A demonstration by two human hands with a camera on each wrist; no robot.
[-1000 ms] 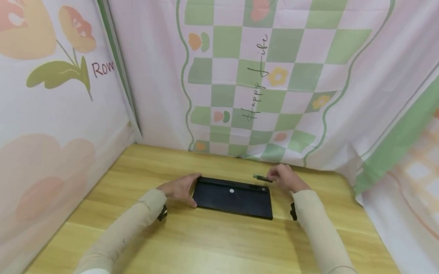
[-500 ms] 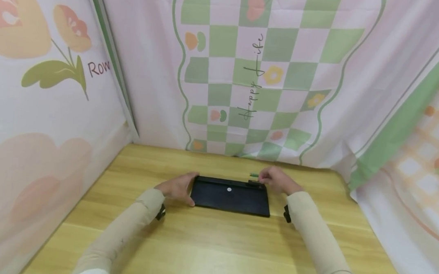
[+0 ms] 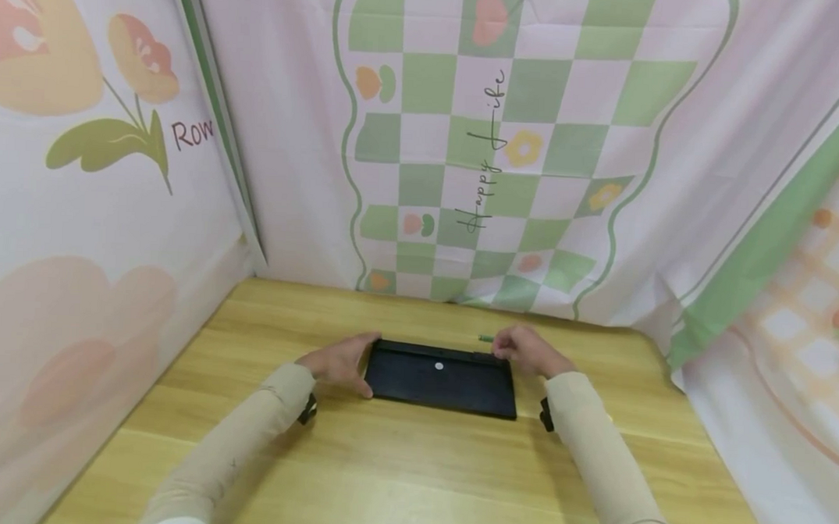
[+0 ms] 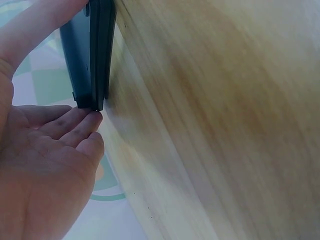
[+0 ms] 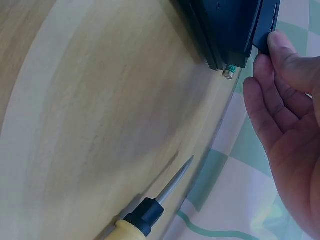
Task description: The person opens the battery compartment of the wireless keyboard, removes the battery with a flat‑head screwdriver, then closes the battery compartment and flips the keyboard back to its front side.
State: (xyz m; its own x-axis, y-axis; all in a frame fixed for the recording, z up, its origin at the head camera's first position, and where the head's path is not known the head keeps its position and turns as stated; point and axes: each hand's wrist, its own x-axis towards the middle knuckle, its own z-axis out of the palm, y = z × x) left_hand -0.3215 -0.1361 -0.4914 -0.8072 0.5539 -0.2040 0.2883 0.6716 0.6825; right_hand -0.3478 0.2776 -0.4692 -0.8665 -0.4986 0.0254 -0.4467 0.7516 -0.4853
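A small black keyboard (image 3: 442, 386) lies underside up on the table, with a raised ridge along its far side. My left hand (image 3: 341, 362) spans its left end, thumb at the near corner and fingers at the far one. In the left wrist view the fingertips (image 4: 92, 122) press the keyboard's edge (image 4: 90, 60). At the far right corner my right hand (image 3: 524, 349) pinches a thin black battery cover (image 5: 265, 35) between thumb and fingers, close against the ridge. A green battery (image 3: 486, 338) lies just behind the keyboard; its metal end (image 5: 229, 74) shows in the right wrist view.
A pointed tool (image 5: 172, 180) with a black collar and yellow handle lies on the wooden table (image 3: 382, 464), mostly hidden by the right arm in the head view. A printed curtain (image 3: 423, 176) hangs along the table's back edge.
My right hand has moved left and nearer, bringing the battery cover from behind the keyboard down onto its far right ridge. The left hand keeps its hold on the left end.
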